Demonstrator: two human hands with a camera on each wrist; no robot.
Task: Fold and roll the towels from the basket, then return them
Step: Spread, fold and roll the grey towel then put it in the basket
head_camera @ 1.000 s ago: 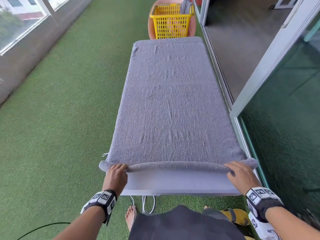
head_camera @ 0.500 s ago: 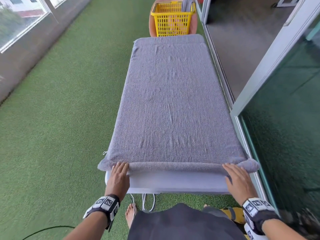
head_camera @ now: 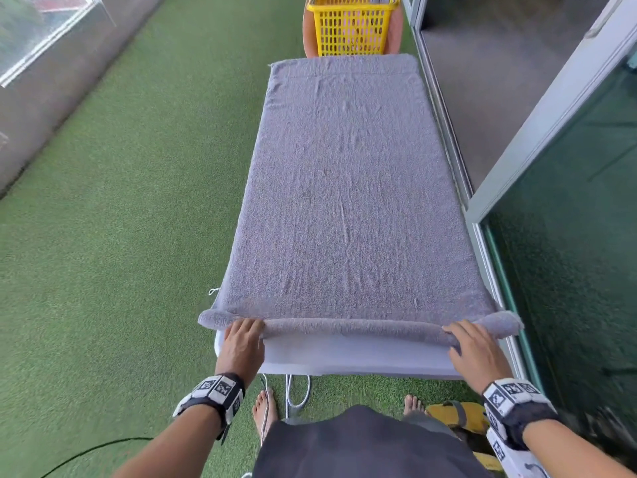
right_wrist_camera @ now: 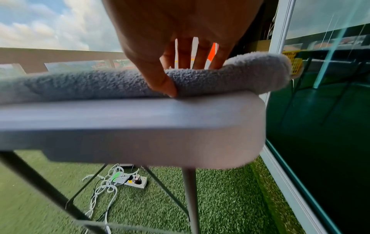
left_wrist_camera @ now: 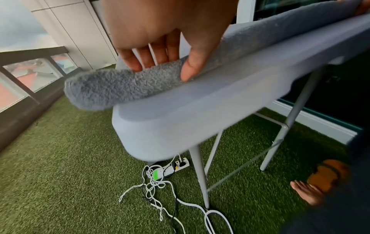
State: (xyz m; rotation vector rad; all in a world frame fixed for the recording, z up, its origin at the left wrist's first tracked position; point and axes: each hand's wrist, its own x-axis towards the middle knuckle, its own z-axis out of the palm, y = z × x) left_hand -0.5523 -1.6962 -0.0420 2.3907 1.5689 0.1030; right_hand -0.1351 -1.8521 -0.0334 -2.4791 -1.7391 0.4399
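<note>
A grey towel [head_camera: 344,201] lies spread along the white table [head_camera: 355,357], and its near edge is turned into a thin roll [head_camera: 355,327]. My left hand [head_camera: 243,343] holds the roll's left end [left_wrist_camera: 112,88], fingers over the top and thumb on the near side. At the roll's right end [right_wrist_camera: 240,74] my right hand [head_camera: 474,350] holds it the same way. Beyond the table's far end stands the yellow basket [head_camera: 351,25], with a grey towel showing at its top edge.
Green turf [head_camera: 120,236] covers the floor to the left. A sliding glass door and its frame [head_camera: 537,150] run close along the table's right side. A power strip with tangled cables [left_wrist_camera: 170,171] lies under the table, and a yellow sandal [head_camera: 455,414] sits by my bare feet.
The rolled near edge has turned over a little further and moved away from me. Both hands followed it from the towel's edge onto the roll.
</note>
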